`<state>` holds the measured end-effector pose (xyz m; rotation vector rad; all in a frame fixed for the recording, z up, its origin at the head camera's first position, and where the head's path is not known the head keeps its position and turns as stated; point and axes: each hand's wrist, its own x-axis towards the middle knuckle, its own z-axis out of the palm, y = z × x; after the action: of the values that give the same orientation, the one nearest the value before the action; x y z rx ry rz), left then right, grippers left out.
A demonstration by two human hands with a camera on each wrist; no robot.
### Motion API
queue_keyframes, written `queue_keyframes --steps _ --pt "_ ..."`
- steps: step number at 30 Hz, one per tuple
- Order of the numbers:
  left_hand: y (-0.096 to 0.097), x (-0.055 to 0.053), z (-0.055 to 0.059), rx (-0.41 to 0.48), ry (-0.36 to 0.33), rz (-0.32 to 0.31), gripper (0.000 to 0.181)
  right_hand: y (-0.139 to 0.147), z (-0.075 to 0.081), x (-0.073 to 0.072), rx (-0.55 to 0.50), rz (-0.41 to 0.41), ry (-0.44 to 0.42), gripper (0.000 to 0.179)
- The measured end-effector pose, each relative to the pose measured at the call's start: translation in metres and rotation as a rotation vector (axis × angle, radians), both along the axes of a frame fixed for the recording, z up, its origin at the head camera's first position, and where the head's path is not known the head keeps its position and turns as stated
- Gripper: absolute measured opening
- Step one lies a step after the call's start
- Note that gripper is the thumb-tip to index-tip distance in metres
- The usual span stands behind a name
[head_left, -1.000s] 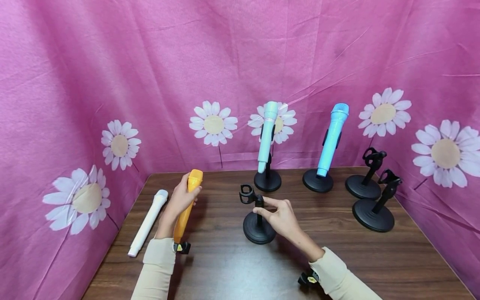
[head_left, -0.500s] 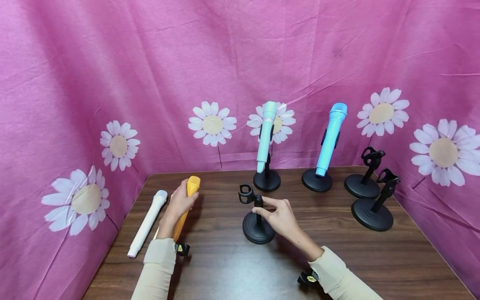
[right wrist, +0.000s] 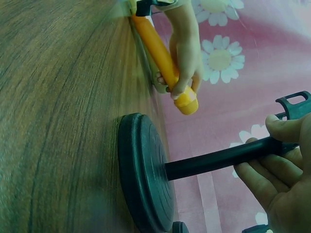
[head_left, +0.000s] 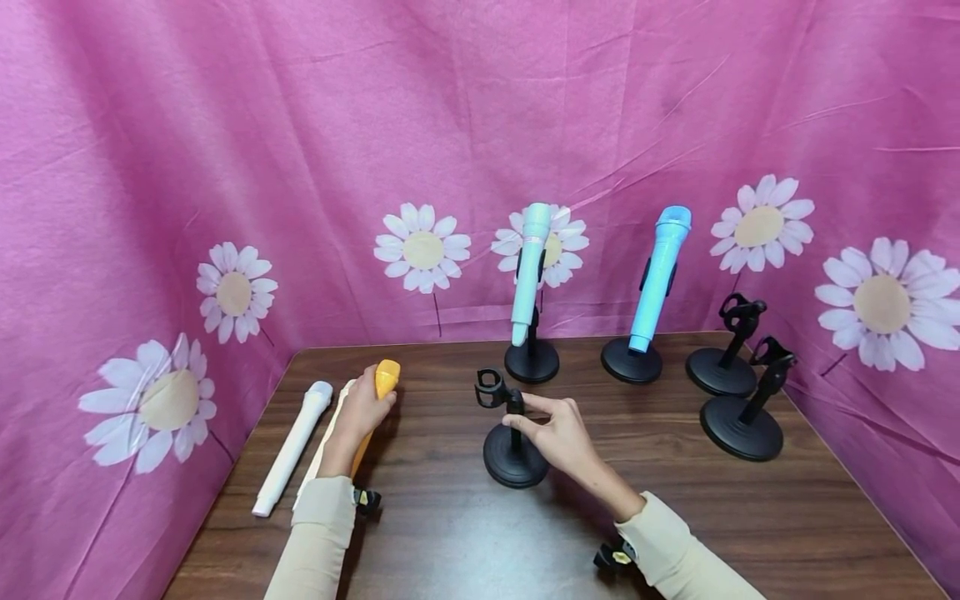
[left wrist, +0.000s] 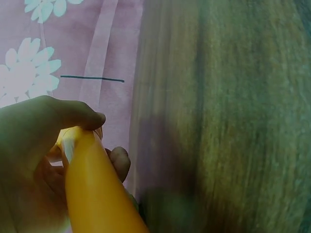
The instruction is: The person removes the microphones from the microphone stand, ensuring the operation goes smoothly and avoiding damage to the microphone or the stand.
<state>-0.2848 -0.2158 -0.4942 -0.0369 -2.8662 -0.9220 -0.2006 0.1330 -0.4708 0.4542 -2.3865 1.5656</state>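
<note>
Head view: gripping the orange microphone (head_left: pixel 386 379) with the left hand (head_left: pixel 362 412) near the white microphone (head_left: pixel 292 450), pinching the black microphone stand (head_left: pixel 516 442) with the right hand (head_left: pixel 558 433), possibly risking tipping it by pulling sideways.

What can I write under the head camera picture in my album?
The left hand holds an orange microphone; the right hand grips a black stand with an empty clip.

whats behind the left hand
In head view, past the left hand, a cream strip, likely another mic, shows on the table. The rest is covered, so its shape can't be seen. The orange mic the hand grips is partly hidden too.
</note>
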Motion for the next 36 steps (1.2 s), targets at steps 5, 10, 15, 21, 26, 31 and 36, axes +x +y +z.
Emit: queue_keyframes --steps 5,10,15,21,26,31,36 --pt "0.001 0.000 -0.003 -0.042 -0.015 0.019 0.067 0.000 0.000 0.000 0.005 -0.004 0.006 0.029" --pt "0.003 0.000 -0.006 -0.058 -0.013 0.017 0.064 0.000 -0.001 0.000 -0.005 0.000 0.001 0.030" --pt "0.005 0.000 -0.007 -0.085 -0.017 0.020 0.060 0.000 -0.001 0.001 -0.005 -0.002 0.005 0.029" --pt "0.010 0.002 -0.008 -0.140 -0.020 0.024 0.060 0.000 -0.002 0.001 0.006 -0.009 0.032 0.029" --pt "0.010 0.005 -0.010 -0.168 -0.017 0.024 0.058 -0.002 -0.005 0.001 0.014 -0.005 0.049 0.029" --pt "0.010 0.006 -0.012 -0.182 0.012 0.017 0.058 0.000 -0.007 0.002 0.039 0.008 0.092 0.029" --pt "0.010 0.007 -0.011 -0.186 0.051 0.006 0.059 0.001 -0.009 0.000 0.015 0.061 0.136 0.027"
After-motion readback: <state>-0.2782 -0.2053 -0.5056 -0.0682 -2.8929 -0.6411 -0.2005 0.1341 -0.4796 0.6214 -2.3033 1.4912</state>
